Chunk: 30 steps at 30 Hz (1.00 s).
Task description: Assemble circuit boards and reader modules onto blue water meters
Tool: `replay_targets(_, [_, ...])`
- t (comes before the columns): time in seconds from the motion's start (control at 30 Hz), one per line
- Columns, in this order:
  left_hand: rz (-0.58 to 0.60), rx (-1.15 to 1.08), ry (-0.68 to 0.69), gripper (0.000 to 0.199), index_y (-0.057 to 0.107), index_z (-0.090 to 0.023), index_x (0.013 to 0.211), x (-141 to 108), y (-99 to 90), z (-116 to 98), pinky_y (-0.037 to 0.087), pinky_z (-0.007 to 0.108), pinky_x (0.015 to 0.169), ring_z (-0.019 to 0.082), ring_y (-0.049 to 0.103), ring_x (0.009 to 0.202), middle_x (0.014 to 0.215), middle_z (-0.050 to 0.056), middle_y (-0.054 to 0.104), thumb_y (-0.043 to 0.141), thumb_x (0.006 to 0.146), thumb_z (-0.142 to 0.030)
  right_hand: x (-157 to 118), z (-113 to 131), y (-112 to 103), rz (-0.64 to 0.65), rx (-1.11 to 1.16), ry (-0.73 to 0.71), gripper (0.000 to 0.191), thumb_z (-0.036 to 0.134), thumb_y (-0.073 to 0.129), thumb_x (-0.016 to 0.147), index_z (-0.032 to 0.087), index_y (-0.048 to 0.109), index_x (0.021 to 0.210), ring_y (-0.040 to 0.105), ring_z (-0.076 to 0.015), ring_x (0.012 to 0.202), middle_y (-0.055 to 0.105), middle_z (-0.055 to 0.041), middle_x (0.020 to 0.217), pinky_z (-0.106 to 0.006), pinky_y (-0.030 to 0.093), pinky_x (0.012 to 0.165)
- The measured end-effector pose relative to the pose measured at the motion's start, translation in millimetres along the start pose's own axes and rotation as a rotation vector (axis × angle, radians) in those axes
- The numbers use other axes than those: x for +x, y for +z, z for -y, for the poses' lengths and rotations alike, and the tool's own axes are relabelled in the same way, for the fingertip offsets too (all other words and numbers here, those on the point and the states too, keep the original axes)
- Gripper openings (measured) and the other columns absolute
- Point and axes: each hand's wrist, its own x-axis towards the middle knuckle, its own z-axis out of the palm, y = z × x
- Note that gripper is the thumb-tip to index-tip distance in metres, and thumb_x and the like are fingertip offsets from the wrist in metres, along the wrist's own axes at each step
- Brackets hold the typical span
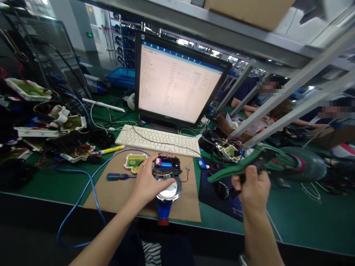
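My left hand grips a water meter on the cardboard sheet, its fingers at the black housing and the thumb across the round silvery face. The meter's lid part lies open, showing a blue battery and thin wires. A blue pipe end with a red cap points toward me. Raised at the right, my right hand is closed around the handle of a green pistol-shaped tool with a long lever and a rounded translucent end; its exact kind is unclear. Left of the meter lie a screwdriver and a green circuit board.
A white keyboard and a monitor stand behind the cardboard. Piled boards and wires crowd the left. A blue cable loops over the front edge. A mouse sits below the tool. Metal struts slant at right; people work beyond.
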Motion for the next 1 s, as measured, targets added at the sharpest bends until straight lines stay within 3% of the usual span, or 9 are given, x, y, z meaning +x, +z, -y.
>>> replay_targets(0.13, [0.023,-0.026,0.010,0.075,0.041,-0.020,0.119,-1.8,0.9,-0.5,0.037,0.046,0.093,0.029,0.048,0.109,0.117,0.010,0.052,0.074,0.055,-0.040,-4.3,21.4,72.6,0.123,-0.010,-0.252,0.025,0.043,0.054,0.082,0.020,0.045,0.081,0.039,-0.0061,0.033,0.046,0.0067,0.050,-0.017,0.029,0.030])
replay_targets(0.23, [0.016,-0.039,0.020,0.074,0.041,-0.020,0.118,-1.9,1.5,-1.3,0.036,0.045,0.094,0.028,0.047,0.109,0.116,0.009,0.052,0.075,0.054,-0.039,-6.8,21.5,99.7,0.103,-0.129,-0.497,0.021,0.041,0.052,0.084,0.020,0.050,0.087,0.048,-0.0090,0.043,0.050,0.0032,0.058,-0.021,0.038,0.040])
replay_targets(0.3, [-0.001,-0.057,0.013,0.074,0.041,-0.020,0.117,-1.7,2.4,-1.5,0.037,0.044,0.094,0.027,0.048,0.109,0.116,0.008,0.052,0.075,0.053,-0.037,-8.5,16.8,108.5,0.243,-0.234,-0.590,0.018,0.037,0.053,0.083,0.020,0.053,0.085,0.052,-0.0114,0.048,0.054,0.0015,0.059,-0.023,0.041,0.045])
replay_targets(0.37, [-0.006,-0.081,0.014,0.074,0.041,-0.020,0.116,-1.5,3.4,-1.3,0.037,0.043,0.094,0.026,0.048,0.108,0.116,0.007,0.052,0.075,0.053,-0.036,-9.7,12.8,112.8,0.374,-0.291,-0.615,0.017,0.035,0.055,0.082,0.019,0.054,0.083,0.053,-0.0128,0.053,0.057,0.0006,0.062,-0.024,0.042,0.049])
replay_targets(0.53, [0.004,-0.108,0.013,0.075,0.041,-0.020,0.117,-1.6,4.7,0.4,0.037,0.044,0.094,0.027,0.048,0.109,0.118,0.008,0.051,0.075,0.053,-0.037,-12.7,12.0,115.1,0.300,-0.293,-0.514,0.021,0.039,0.050,0.084,0.018,0.055,0.082,0.056,-0.0146,0.060,0.059,-0.0020,0.067,-0.026,0.044,0.055])
replay_targets(0.67, [-0.010,-0.114,0.022,0.073,0.041,-0.021,0.115,-1.4,4.6,0.1,0.038,0.045,0.093,0.028,0.049,0.108,0.116,0.008,0.052,0.075,0.052,-0.036,-13.4,14.3,113.5,0.420,-0.360,-0.514,0.023,0.041,0.053,0.081,0.018,0.054,0.077,0.053,-0.0137,0.051,0.057,-0.0006,0.059,-0.024,0.041,0.048])
replay_targets(0.8, [-0.005,-0.095,0.039,0.072,0.041,-0.019,0.114,-0.8,4.0,-1.4,0.039,0.043,0.093,0.027,0.048,0.108,0.114,0.008,0.052,0.075,0.053,-0.036,-9.3,16.2,101.3,0.255,-0.324,-0.478,0.023,0.040,0.051,0.083,0.018,0.054,0.080,0.054,-0.0140,0.054,0.058,-0.0015,0.063,-0.025,0.041,0.050])
replay_targets(0.93, [0.005,-0.092,0.057,0.072,0.041,-0.019,0.114,-0.6,2.9,-2.1,0.039,0.043,0.092,0.027,0.048,0.108,0.114,0.008,0.053,0.075,0.053,-0.036,-8.3,11.2,87.1,0.351,-0.427,-0.481,0.024,0.041,0.056,0.080,0.017,0.054,0.080,0.055,-0.0159,0.055,0.058,-0.0020,0.062,-0.026,0.041,0.051])
replay_targets(1.0, [0.009,-0.100,0.065,0.071,0.041,-0.019,0.114,-0.7,2.6,-2.3,0.039,0.043,0.092,0.027,0.048,0.108,0.114,0.008,0.053,0.075,0.053,-0.035,-9.1,8.8,83.7,0.307,-0.418,-0.473,0.023,0.040,0.055,0.081,0.017,0.054,0.080,0.056,-0.0159,0.055,0.058,-0.0020,0.062,-0.026,0.041,0.051])
